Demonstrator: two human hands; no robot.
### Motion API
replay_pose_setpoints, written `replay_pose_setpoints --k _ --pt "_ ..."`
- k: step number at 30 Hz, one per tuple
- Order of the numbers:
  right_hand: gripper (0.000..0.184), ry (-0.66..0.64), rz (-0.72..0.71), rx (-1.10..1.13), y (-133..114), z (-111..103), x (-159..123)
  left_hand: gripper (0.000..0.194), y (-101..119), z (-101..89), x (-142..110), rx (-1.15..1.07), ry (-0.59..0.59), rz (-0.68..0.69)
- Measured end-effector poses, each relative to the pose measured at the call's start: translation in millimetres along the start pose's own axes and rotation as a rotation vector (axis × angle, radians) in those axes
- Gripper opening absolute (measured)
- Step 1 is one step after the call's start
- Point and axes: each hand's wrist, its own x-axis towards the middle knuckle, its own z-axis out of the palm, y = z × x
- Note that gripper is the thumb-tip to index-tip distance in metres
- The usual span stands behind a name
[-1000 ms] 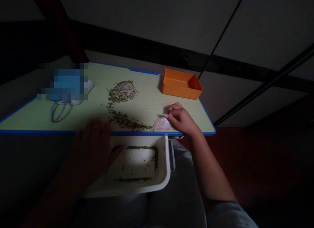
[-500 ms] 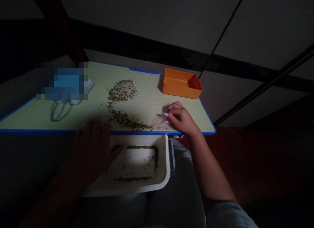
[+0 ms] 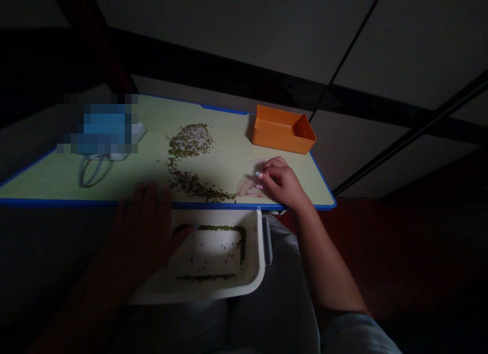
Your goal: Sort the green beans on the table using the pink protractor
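My right hand (image 3: pixel 282 184) rests on the pale green table (image 3: pixel 57 176), fingers closed on a small clear scoop with pink print (image 3: pixel 247 186), its edge against a trail of green beans (image 3: pixel 198 186). A larger heap of green beans (image 3: pixel 190 138) lies further back. My left hand (image 3: pixel 143 227) grips the left side of a white tray (image 3: pixel 229 288), thumb inside it, fingers up at the table's blue front edge. The tray sits on my lap just below that edge and holds scattered beans along its rim.
An orange box (image 3: pixel 282 129) stands at the table's back right corner. A blurred blue object (image 3: pixel 102 130) with a looped grey cord (image 3: pixel 91 173) lies at the left. Dark floor lies to the right of the table.
My right hand has drawn the scoop slightly back and left along the table, and it now lies flatter. The left hand and tray have barely moved.
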Motion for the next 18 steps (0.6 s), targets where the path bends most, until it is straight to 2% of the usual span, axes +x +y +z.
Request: replay_pose_setpoints --k 4,11,18 --pt "0.032 0.059 0.043 -0.017 2.1 1.3 -0.8 0.087 -0.3 1.0 0.0 -0.013 0.002 -0.001" --pt "0.032 0.046 -0.001 0.014 1.2 -0.5 -1.7 0.085 0.9 -3.9 0.2 -0.034 -0.006 -0.004" --pt "0.032 0.051 0.046 0.0 0.3 -3.5 -2.5 0.084 2.5 -8.0 1.4 -0.035 -0.041 -0.016"
